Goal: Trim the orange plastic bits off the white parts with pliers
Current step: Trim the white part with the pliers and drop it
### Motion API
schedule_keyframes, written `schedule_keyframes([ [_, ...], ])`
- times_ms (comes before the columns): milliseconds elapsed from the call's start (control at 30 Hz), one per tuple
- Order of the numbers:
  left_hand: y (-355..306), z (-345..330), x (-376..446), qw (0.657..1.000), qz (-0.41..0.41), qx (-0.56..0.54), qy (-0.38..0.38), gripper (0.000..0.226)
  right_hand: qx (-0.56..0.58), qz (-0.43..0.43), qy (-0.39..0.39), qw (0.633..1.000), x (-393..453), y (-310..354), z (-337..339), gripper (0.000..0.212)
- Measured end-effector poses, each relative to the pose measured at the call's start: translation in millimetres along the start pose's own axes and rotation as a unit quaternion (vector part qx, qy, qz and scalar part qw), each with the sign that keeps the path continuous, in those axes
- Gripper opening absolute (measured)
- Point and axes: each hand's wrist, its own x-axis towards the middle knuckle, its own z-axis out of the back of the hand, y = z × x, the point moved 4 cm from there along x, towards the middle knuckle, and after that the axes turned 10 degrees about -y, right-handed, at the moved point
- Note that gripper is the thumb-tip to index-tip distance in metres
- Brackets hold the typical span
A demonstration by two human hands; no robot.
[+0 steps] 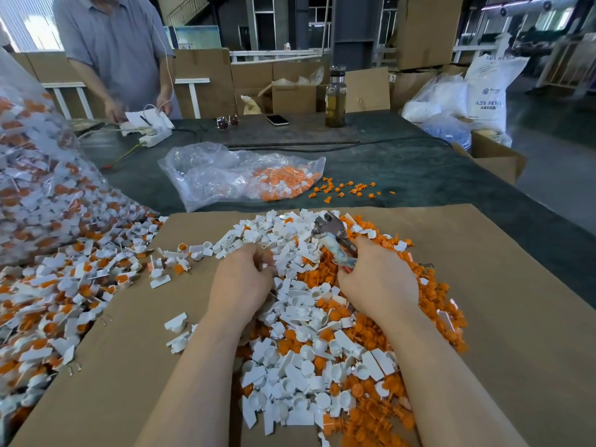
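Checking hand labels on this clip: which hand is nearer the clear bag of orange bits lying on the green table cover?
Left. The left hand lies almost straight below the clear bag, while the right hand, gripping the pliers, sits farther off to the bag's right.

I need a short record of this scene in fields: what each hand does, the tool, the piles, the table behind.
left hand: fingers curled in the pile of white parts, holding a part; which one is unclear
right hand: grips the pliers, head pointing away
orange bits: mixed under and right of the white parts
cardboard sheet: under the pile
untrimmed parts: heap at left, spilling from a clear bag
small bag: on the green table, orange bits inside
far table edge: phone, sunglasses, bottle
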Motion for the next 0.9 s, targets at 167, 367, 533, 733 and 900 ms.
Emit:
schedule_keyframes([
  [167,-8,8,-3,0.988,0.021,-0.145,-0.045,0.015,0.063,-0.02,-0.017,0.998,3,4,5,0.026],
  [367,-27,11,-11,0.951,0.035,-0.307,0.013,0.028,0.12,-0.014,-0.024,0.992,4,6,7,0.015],
  [533,-32,3,-14,0.872,0.136,-0.465,0.071,0.025,0.142,-0.019,-0.03,0.989,3,6,9,0.02],
  [733,-34,-1,-15,0.852,0.137,-0.496,0.091,0.013,0.169,-0.016,-0.059,0.984,2,9,15,0.014],
  [900,-39,-4,-18,0.856,0.134,-0.491,0.086,0.009,0.164,-0.002,-0.089,0.982,1,11,21,0.015],
])
